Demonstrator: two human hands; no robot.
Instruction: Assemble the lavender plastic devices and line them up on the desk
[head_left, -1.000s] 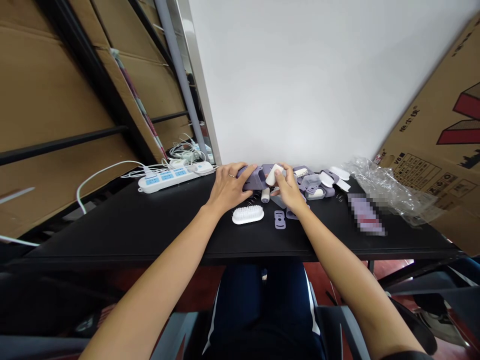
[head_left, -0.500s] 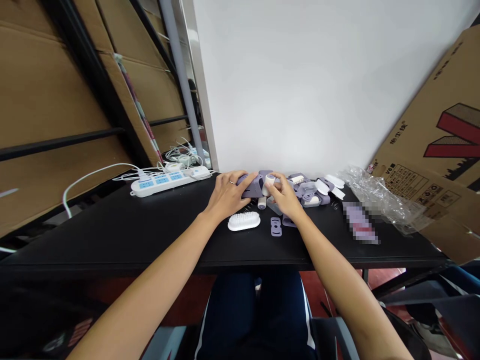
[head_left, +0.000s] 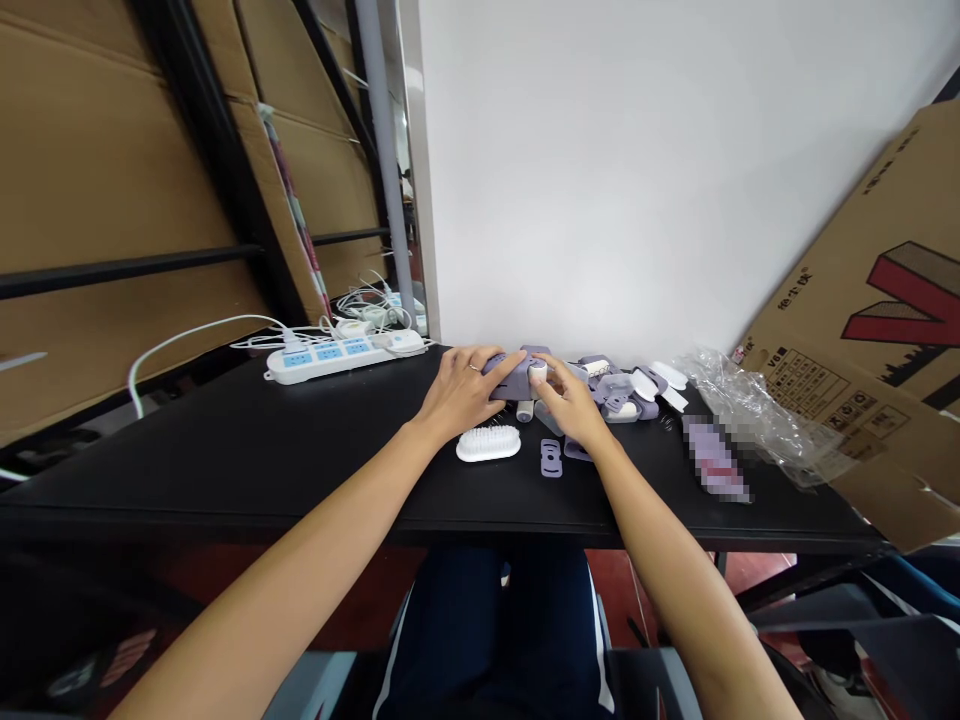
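Note:
My left hand [head_left: 461, 390] is wrapped round a purple plastic part [head_left: 513, 380], thumb in front and fingers over its top. On the right side of that part, my right hand [head_left: 571, 405] pinches a small white roller-like piece [head_left: 538, 373], which touches the purple part. A second white cylinder [head_left: 524, 411] lies just below. Nearer the front edge is a white brush head [head_left: 488, 443] with bristles up. Beside it lies a flat purple plate with slots [head_left: 551, 458]. More purple and white parts [head_left: 621, 395] are heaped right of my right hand.
A white power strip [head_left: 345, 357] with cables lies at the back left of the black table [head_left: 300, 450]. Crumpled clear plastic [head_left: 757, 400] and a blurred purple item [head_left: 716, 460] are on the right, by a cardboard box [head_left: 862, 350].
The white piece in my right hand now sits lower and close against the purple part, where it was raised and tilted before. The camera view has shifted slightly.

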